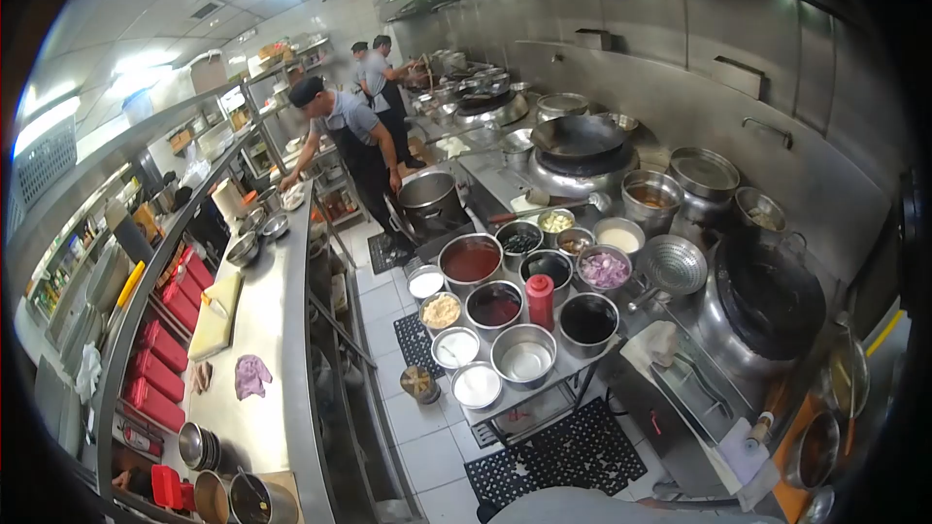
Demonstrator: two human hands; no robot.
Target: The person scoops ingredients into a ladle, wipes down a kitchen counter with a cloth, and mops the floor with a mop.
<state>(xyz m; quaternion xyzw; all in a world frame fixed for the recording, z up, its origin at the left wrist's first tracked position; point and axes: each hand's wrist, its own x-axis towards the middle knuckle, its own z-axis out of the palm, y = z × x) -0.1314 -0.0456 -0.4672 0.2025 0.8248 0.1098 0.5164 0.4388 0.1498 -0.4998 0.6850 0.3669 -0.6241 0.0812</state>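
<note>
Neither my left hand nor my right hand shows; only a grey rounded patch, seemingly my clothing, appears at the bottom edge. In front of it stands a cart crowded with metal containers. Among them are a pot of red sauce, a bowl of chopped purple onion, a pot of dark liquid and a bowl of white powder or liquid. A red squeeze bottle stands upright between the pots. To the right, a perforated strainer lies near a large blackened wok.
A long counter on the left holds a cutting board, a purple cloth and stacked bowls. A co-worker leans over its far end, beside a large pot. Black mats cover part of the tiled floor.
</note>
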